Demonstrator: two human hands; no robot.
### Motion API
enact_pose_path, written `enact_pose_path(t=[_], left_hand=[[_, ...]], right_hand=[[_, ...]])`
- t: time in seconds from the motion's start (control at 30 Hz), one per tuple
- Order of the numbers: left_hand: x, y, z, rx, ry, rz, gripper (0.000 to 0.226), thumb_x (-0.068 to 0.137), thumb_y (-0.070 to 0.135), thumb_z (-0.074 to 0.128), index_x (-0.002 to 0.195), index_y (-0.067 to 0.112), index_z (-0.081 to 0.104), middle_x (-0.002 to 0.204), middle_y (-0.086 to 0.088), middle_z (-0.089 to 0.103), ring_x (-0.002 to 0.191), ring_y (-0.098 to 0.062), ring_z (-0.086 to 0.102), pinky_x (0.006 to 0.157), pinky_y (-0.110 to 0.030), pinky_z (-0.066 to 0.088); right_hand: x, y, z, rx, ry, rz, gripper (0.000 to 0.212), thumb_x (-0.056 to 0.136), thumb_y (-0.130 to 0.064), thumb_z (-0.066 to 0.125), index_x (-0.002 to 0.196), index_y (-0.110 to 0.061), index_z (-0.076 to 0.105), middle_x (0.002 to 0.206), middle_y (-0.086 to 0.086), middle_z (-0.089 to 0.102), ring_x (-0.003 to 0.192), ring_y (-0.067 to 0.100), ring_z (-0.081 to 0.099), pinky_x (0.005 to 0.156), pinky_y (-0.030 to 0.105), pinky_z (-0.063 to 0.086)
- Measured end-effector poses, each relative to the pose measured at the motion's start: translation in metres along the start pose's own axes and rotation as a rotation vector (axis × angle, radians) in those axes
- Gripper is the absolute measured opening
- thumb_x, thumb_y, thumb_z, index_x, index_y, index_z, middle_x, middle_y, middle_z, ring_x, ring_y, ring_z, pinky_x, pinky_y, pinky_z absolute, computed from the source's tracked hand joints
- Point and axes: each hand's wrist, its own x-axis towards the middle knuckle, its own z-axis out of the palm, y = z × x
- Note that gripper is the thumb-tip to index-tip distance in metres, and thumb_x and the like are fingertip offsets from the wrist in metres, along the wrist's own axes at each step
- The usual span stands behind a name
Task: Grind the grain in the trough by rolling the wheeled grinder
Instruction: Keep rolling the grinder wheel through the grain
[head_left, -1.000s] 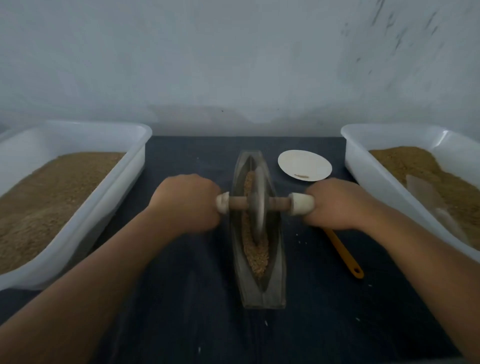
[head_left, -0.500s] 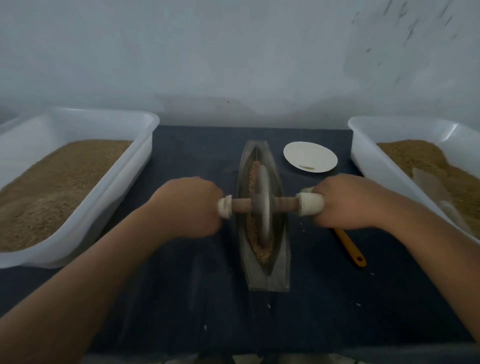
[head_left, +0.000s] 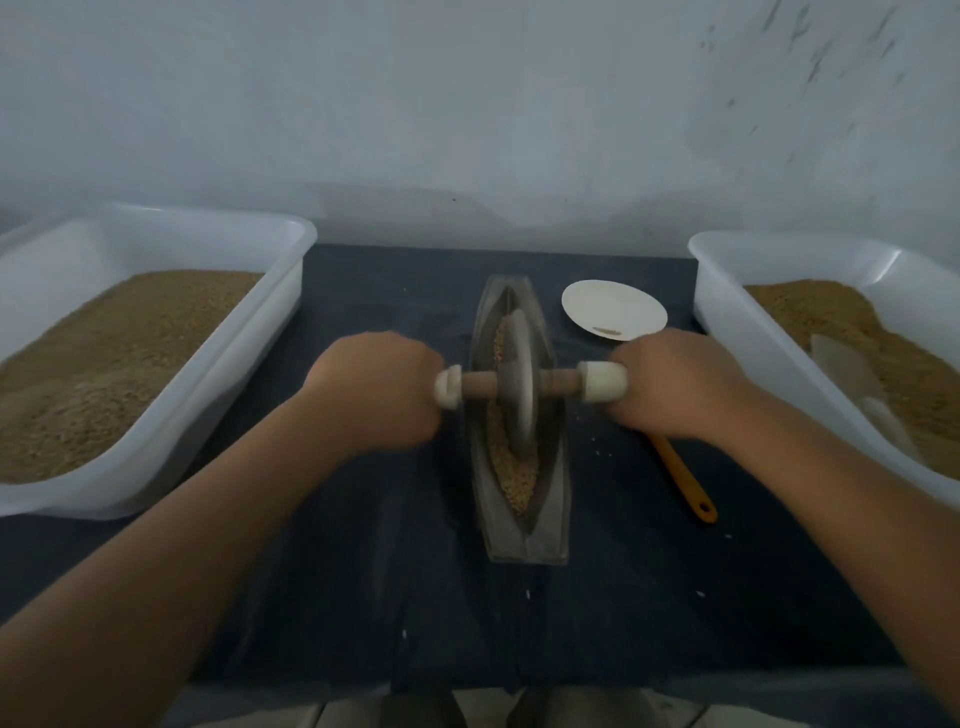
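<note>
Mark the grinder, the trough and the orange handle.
grinder (head_left: 519, 353), head view, disc face above the axle.
trough (head_left: 527, 543), head view, bare near end.
orange handle (head_left: 683, 480), head view, middle of the shaft.

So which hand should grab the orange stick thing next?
Likely the right hand: the orange-handled tool lies right beside it, its far end hidden under that hand. The left hand sits on the other side of the trough. Both grip the wheeled grinder now.
</note>
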Motion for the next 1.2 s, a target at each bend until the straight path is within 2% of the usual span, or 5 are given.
enact_pose_path(t=[0.1,0.37,0.7,0.93,1.2], left_hand=[[-0.021,-0.004,0.006,0.008,0.061,0.056,0.019,0.073,0.049,0.049,0.067,0.032,0.054,0.057,0.01,0.054,0.049,-0.009,0.05,0.046,-0.025,0.03],[0.069,-0.009,-0.006,-0.07,0.022,-0.168,0.024,0.08,0.046,0.057,0.075,0.024,0.064,0.079,0.004,0.065,0.071,-0.023,0.061,0.067,-0.035,0.049],[-0.004,0.001,-0.007,0.039,0.018,0.065,0.018,0.072,0.045,0.05,0.066,0.03,0.057,0.058,0.01,0.058,0.052,-0.011,0.055,0.049,-0.025,0.036],[0.065,-0.008,-0.004,-0.012,0.056,-0.144,0.026,0.08,0.048,0.058,0.07,0.025,0.062,0.07,0.006,0.062,0.062,-0.018,0.059,0.059,-0.031,0.046],[0.015,-0.002,0.0,0.007,-0.001,-0.049,0.021,0.081,0.045,0.056,0.07,0.028,0.061,0.066,0.009,0.061,0.059,-0.014,0.058,0.053,-0.029,0.042]], right_hand=[[-0.027,0.0,-0.007,0.052,-0.07,-0.1,0.034,0.061,-0.07,0.042,0.087,-0.056,0.059,0.078,-0.036,0.062,0.056,0.0,0.056,0.047,0.027,0.042],[0.05,-0.01,0.006,-0.041,0.275,0.086,0.023,0.08,-0.038,0.064,0.065,-0.026,0.051,0.06,-0.008,0.05,0.054,0.013,0.045,0.052,0.029,0.035],[-0.027,0.001,-0.01,0.184,-0.256,-0.055,0.037,0.054,-0.072,0.05,0.091,-0.068,0.054,0.082,-0.044,0.058,0.066,-0.002,0.063,0.052,0.028,0.045],[0.047,-0.004,0.008,-0.032,0.172,0.118,0.025,0.084,-0.051,0.065,0.071,-0.03,0.056,0.07,-0.008,0.058,0.064,0.015,0.052,0.058,0.031,0.041],[0.013,-0.002,-0.006,0.011,-0.073,0.039,0.019,0.076,-0.049,0.063,0.07,-0.032,0.062,0.067,-0.008,0.063,0.064,0.009,0.059,0.055,0.031,0.047]])
